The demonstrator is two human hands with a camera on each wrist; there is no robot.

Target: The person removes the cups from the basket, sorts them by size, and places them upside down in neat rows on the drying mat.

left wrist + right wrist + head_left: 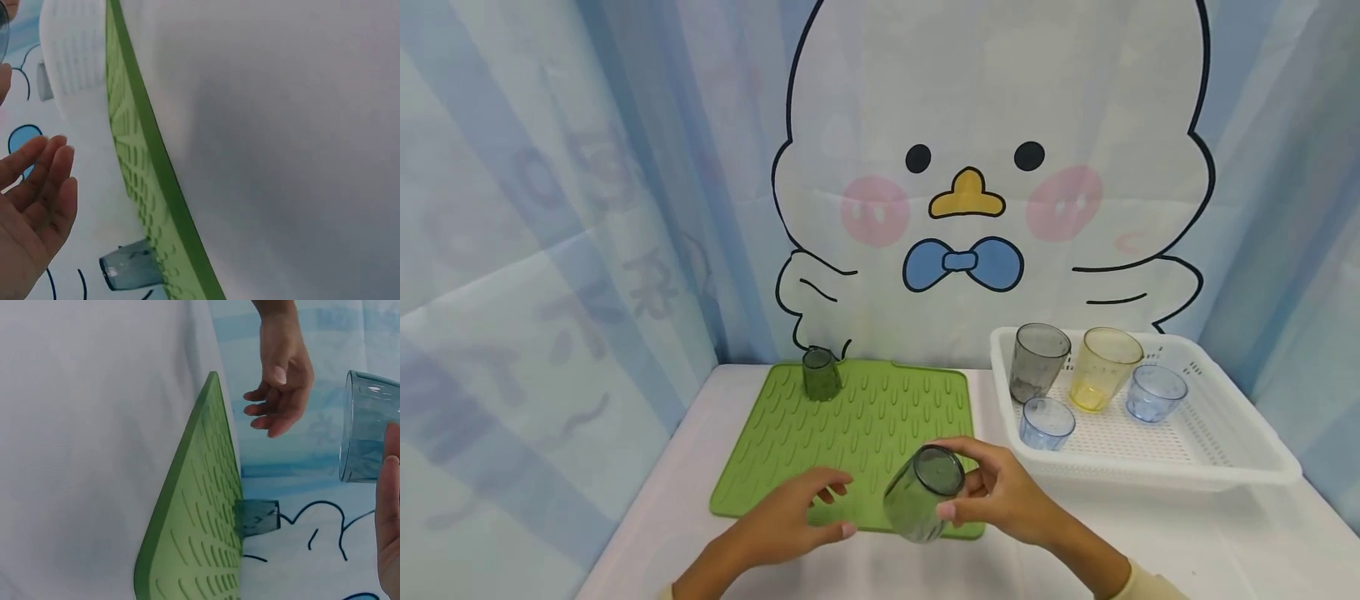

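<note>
My right hand (979,490) grips a green-tinted clear cup (922,493), tilted with its mouth toward me, just above the front edge of a green ridged mat (857,417). The right wrist view shows that cup (369,428) beside my right hand's fingers (389,512). My left hand (820,510) hovers to the left of the cup with relaxed fingers and holds nothing; in the right wrist view the left hand (281,387) is clearly apart from the cup. A second green cup (822,374) stands upside down on the mat's back left corner.
A white perforated basket (1217,442) sits to the right of the mat. In it stand a grey cup (1037,360), a yellow cup (1103,367) and two small blue cups (1047,422) (1155,392). A printed curtain hangs close behind the white table (1225,542).
</note>
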